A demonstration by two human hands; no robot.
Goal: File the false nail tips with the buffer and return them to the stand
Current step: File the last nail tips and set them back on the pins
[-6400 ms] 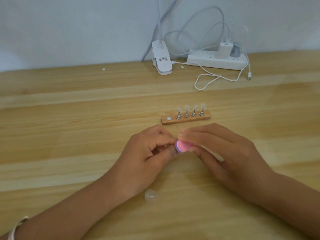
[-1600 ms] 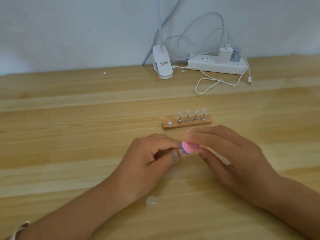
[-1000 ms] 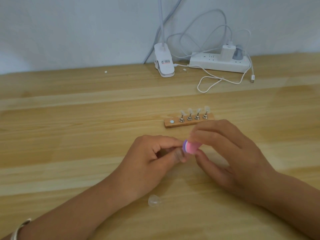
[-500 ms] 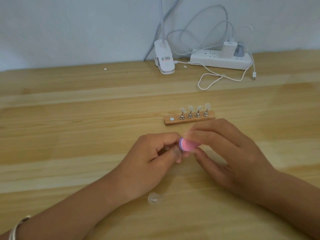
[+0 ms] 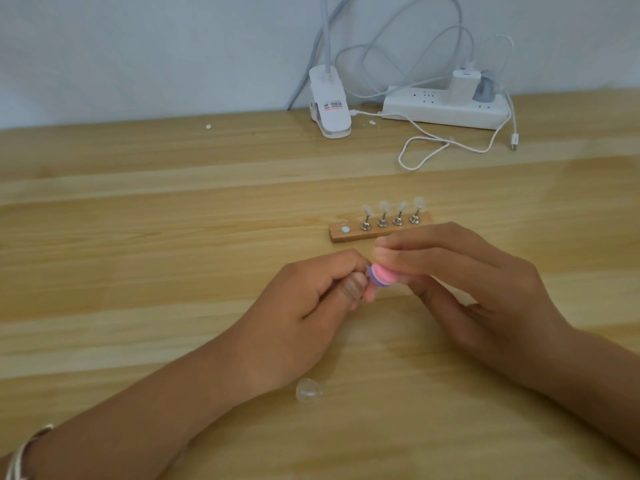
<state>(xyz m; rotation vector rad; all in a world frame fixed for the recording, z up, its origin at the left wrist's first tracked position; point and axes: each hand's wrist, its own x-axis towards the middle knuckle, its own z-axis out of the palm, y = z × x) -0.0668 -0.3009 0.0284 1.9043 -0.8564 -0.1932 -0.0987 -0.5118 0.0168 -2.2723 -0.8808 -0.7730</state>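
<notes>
My right hand (image 5: 474, 289) pinches a small pink and purple buffer (image 5: 486, 277) between thumb and fingers. Its purple end touches the fingertips of my left hand (image 5: 298, 317), whose curled fingers pinch something small that is mostly hidden. Just behind the hands lies the wooden nail stand (image 5: 381, 227). Several metal pegs on it carry clear nail tips (image 5: 391, 206), and its leftmost spot shows only a white dot (image 5: 345, 230). A loose clear nail tip (image 5: 308, 390) lies on the table in front of my left wrist.
A white clip lamp base (image 5: 330, 107) and a white power strip (image 5: 446, 110) with plugs sit at the back against the wall. A white cable (image 5: 436, 143) loops over the wooden table (image 5: 138, 237) behind the stand.
The hands stay together in front of the stand. The buffer shifts slightly back and forth against my left fingertips. The view moves a little.
</notes>
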